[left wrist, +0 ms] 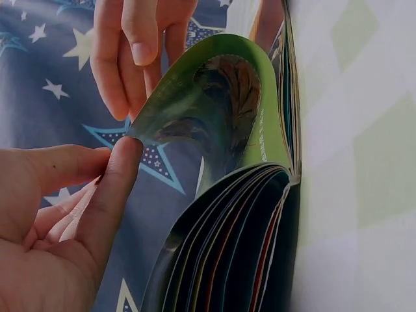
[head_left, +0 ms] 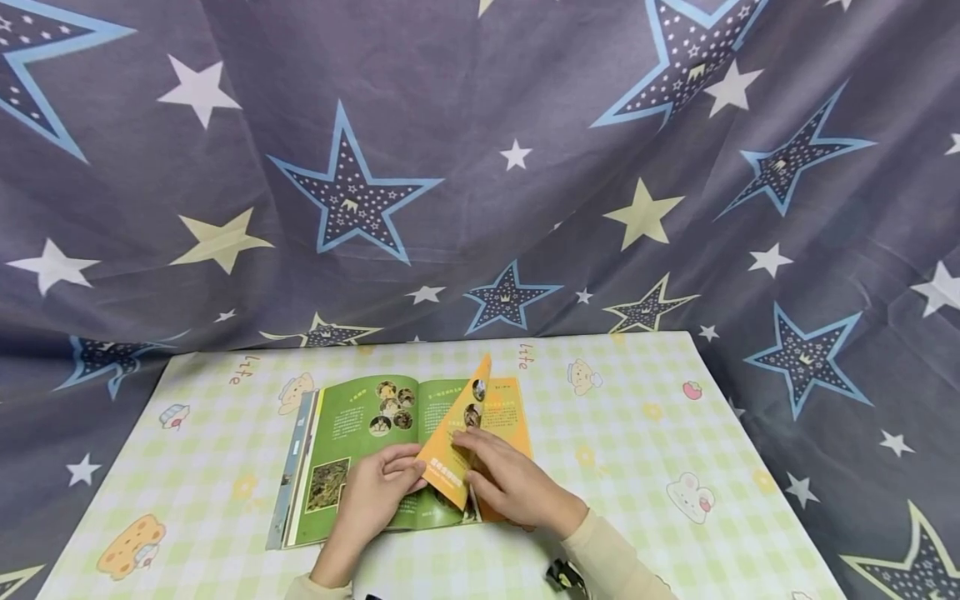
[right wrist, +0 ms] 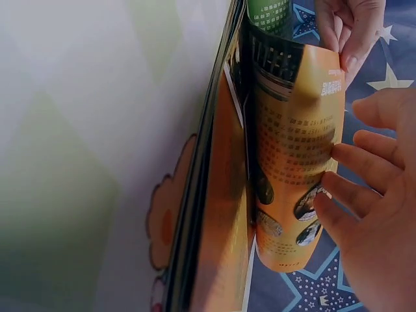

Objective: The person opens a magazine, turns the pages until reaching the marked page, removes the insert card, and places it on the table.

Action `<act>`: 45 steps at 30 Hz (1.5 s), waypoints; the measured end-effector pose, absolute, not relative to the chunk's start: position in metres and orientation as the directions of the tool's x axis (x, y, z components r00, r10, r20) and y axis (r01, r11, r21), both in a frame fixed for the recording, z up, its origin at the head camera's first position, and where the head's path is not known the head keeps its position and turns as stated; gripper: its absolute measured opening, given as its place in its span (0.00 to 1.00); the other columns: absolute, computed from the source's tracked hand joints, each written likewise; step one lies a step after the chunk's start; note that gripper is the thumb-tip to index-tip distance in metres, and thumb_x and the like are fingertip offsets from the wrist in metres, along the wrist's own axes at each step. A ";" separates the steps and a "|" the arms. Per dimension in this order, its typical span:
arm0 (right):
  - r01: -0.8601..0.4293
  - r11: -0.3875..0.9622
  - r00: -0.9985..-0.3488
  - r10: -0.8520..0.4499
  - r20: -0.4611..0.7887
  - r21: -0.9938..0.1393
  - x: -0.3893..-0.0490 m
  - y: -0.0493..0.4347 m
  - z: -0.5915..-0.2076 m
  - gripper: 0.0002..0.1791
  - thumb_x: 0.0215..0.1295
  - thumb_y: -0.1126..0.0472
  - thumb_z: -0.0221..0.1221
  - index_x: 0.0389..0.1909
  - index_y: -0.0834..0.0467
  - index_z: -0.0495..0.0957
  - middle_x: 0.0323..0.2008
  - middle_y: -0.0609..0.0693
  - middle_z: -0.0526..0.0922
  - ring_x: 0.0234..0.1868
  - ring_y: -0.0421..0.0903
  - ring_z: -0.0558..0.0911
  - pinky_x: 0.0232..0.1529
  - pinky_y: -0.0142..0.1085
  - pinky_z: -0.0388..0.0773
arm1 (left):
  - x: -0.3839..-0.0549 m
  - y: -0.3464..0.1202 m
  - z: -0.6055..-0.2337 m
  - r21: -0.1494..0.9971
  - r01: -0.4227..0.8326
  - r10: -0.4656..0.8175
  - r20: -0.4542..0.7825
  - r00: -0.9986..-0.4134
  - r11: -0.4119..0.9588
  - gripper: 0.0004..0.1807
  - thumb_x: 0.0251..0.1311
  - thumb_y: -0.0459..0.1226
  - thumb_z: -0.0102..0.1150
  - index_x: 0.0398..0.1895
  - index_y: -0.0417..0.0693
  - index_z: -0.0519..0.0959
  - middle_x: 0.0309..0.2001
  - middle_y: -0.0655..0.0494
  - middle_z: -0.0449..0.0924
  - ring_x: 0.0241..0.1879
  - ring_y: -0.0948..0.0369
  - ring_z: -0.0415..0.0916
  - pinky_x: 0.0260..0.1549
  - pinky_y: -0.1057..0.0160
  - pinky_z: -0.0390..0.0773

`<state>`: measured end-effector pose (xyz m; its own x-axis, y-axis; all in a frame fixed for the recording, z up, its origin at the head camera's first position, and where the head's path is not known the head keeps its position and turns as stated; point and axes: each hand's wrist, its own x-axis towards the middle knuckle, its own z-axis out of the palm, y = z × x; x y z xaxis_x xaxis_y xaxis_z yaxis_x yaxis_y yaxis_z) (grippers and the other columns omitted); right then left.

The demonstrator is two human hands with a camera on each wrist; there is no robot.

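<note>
An open book (head_left: 337,433) lies on the table, with green pages on the left and an orange page (head_left: 512,404) at the right. One orange page (head_left: 442,458) stands lifted and curled over the middle, its green back showing in the left wrist view. My left hand (head_left: 378,496) pinches the lower corner of that lifted page between thumb and finger. Against its orange face rest the fingertips of my right hand (head_left: 517,483), the fingers fairly straight and spread in the right wrist view. The stacked page edges (left wrist: 224,227) fan out below the lifted page.
A pale green checked tablecloth (head_left: 622,467) with cartoon prints covers the table. Behind and beside it hangs a dark star-patterned curtain (head_left: 465,208). A small black object (head_left: 564,575) shows by the right forearm, at the near edge.
</note>
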<state>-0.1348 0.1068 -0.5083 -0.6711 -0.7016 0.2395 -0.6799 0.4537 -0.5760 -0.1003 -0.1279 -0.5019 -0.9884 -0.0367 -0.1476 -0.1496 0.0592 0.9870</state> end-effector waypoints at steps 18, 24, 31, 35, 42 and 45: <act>-0.618 0.563 -0.726 -0.676 0.124 -0.549 -0.134 0.131 -0.513 0.35 0.71 0.57 0.62 0.74 0.61 0.61 0.72 0.59 0.64 0.73 0.54 0.62 0.73 0.46 0.59 | -0.088 -0.178 -0.502 0.960 -0.245 -0.158 -0.224 -0.962 0.135 0.17 0.62 0.27 0.65 0.55 0.35 0.80 0.38 0.43 0.86 0.33 0.55 0.87 0.36 0.63 0.86; -0.620 0.595 -0.733 -0.671 0.109 -0.511 -0.132 0.141 -0.521 0.37 0.68 0.55 0.64 0.73 0.64 0.63 0.72 0.62 0.64 0.72 0.58 0.63 0.72 0.51 0.60 | -0.077 -0.201 -0.503 0.951 -0.284 -0.203 -0.256 -0.945 0.124 0.19 0.64 0.27 0.64 0.58 0.33 0.78 0.40 0.43 0.86 0.35 0.55 0.87 0.38 0.63 0.86; -0.614 0.615 -0.730 -0.680 0.061 -0.494 -0.131 0.149 -0.523 0.39 0.64 0.52 0.68 0.71 0.63 0.65 0.71 0.64 0.64 0.72 0.61 0.62 0.72 0.55 0.59 | -0.064 -0.225 -0.505 0.936 -0.323 -0.285 -0.276 -0.918 0.136 0.21 0.64 0.30 0.65 0.59 0.33 0.77 0.39 0.45 0.87 0.34 0.58 0.87 0.38 0.63 0.86; -0.613 0.626 -0.715 -0.699 0.001 -0.482 -0.130 0.153 -0.525 0.43 0.60 0.48 0.71 0.72 0.60 0.66 0.72 0.64 0.61 0.73 0.64 0.59 0.71 0.57 0.59 | -0.056 -0.237 -0.507 0.914 -0.371 -0.331 -0.303 -0.894 0.165 0.23 0.64 0.34 0.67 0.60 0.33 0.77 0.37 0.48 0.88 0.33 0.60 0.87 0.37 0.64 0.86; -0.633 0.628 -0.692 -0.721 -0.033 -0.452 -0.129 0.154 -0.525 0.46 0.56 0.44 0.73 0.72 0.57 0.65 0.74 0.64 0.58 0.74 0.66 0.56 0.70 0.59 0.60 | -0.049 -0.249 -0.510 0.882 -0.452 -0.399 -0.369 -0.840 0.136 0.24 0.64 0.32 0.66 0.61 0.32 0.76 0.35 0.50 0.88 0.32 0.61 0.86 0.36 0.63 0.86; -0.628 0.632 -0.695 -0.718 -0.038 -0.454 -0.128 0.154 -0.525 0.45 0.57 0.44 0.72 0.72 0.57 0.66 0.74 0.64 0.58 0.74 0.66 0.56 0.70 0.59 0.59 | -0.049 -0.251 -0.512 0.882 -0.459 -0.404 -0.383 -0.831 0.107 0.25 0.64 0.30 0.66 0.62 0.29 0.74 0.34 0.48 0.87 0.32 0.60 0.87 0.35 0.63 0.86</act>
<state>-0.1281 0.1536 -0.5252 -0.6951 -0.7179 -0.0377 -0.6281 0.6320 -0.4539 -0.0490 -0.2509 -0.5123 -0.8306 -0.4044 -0.3828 -0.4586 0.1068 0.8822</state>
